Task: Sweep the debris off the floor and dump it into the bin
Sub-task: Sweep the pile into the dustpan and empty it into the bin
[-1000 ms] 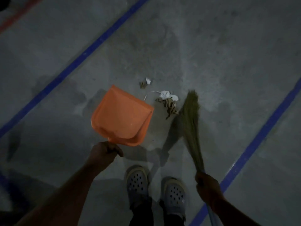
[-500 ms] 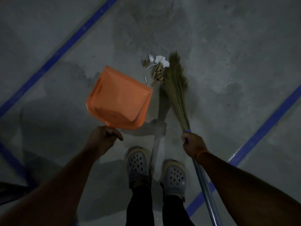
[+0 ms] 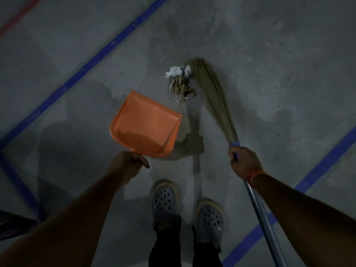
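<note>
On grey floor [image 3: 279, 78] ahead of feet: debris [image 3: 180, 81] (white paper scraps, brown bits, thin wire) touching left edge of broom [image 3: 213, 97] bristles, just beyond far corner of orange dustpan [image 3: 146, 124], well apart from both hands. Left hand [image 3: 129, 164] fingers curled round dustpan handle. Right hand [image 3: 243, 162] fingers wrapped round broom shaft below bristles.

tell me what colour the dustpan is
Orange; the dustpan shows clearly in the head view.

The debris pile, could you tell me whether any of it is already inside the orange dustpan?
No, the debris pile lies on the floor beyond the orange dustpan, whose tray shows none of it.
</note>
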The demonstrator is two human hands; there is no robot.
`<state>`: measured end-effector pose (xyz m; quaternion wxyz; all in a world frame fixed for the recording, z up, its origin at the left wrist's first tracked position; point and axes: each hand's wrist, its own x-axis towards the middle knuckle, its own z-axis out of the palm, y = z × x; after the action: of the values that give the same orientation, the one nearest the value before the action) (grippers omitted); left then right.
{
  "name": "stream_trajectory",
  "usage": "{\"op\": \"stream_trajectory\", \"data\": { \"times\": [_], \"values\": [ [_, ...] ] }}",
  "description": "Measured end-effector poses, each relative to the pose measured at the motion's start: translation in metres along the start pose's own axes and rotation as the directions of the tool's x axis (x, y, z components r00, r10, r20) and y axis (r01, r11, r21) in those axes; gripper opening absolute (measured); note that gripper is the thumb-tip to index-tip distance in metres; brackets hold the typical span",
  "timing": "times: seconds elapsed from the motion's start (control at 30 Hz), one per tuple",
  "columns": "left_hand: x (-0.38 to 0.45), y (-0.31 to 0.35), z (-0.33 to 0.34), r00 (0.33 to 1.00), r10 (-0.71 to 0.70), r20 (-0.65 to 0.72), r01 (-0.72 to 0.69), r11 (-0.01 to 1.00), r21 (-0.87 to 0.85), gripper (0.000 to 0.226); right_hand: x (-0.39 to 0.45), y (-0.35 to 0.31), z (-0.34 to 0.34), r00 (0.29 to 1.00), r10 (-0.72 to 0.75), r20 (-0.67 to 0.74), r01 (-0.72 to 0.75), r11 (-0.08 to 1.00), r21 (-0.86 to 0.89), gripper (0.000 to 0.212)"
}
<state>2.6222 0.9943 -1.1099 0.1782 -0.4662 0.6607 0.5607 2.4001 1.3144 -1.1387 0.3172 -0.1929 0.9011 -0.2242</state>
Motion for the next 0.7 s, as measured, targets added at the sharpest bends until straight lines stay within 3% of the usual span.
{"op": "stream_trajectory", "data": {
  "times": [0.17,0.33,0.6,0.7],
  "values": [
    [0.025,-0.006,0.019,0.999,-0.042,-0.016,0.039,0.988,-0.150,0.033,0.026,0.032,-0.020,0.998,-0.021,-0.065,0.014,0.994,-0.113,0.026],
    [0.066,-0.018,0.036,0.999,-0.044,-0.022,0.036,0.959,-0.280,0.041,0.073,0.058,-0.031,0.993,-0.075,-0.087,0.057,0.979,-0.194,0.031],
    [0.111,-0.019,0.046,0.988,0.054,0.143,-0.007,0.952,-0.306,0.017,0.155,0.058,-0.051,0.976,-0.213,-0.040,0.189,0.925,-0.329,0.022],
    [0.127,-0.021,0.050,0.992,0.017,0.121,0.018,0.960,-0.280,0.039,0.172,0.060,-0.053,0.974,-0.228,-0.012,0.210,0.916,-0.343,0.020]
  ]
}}
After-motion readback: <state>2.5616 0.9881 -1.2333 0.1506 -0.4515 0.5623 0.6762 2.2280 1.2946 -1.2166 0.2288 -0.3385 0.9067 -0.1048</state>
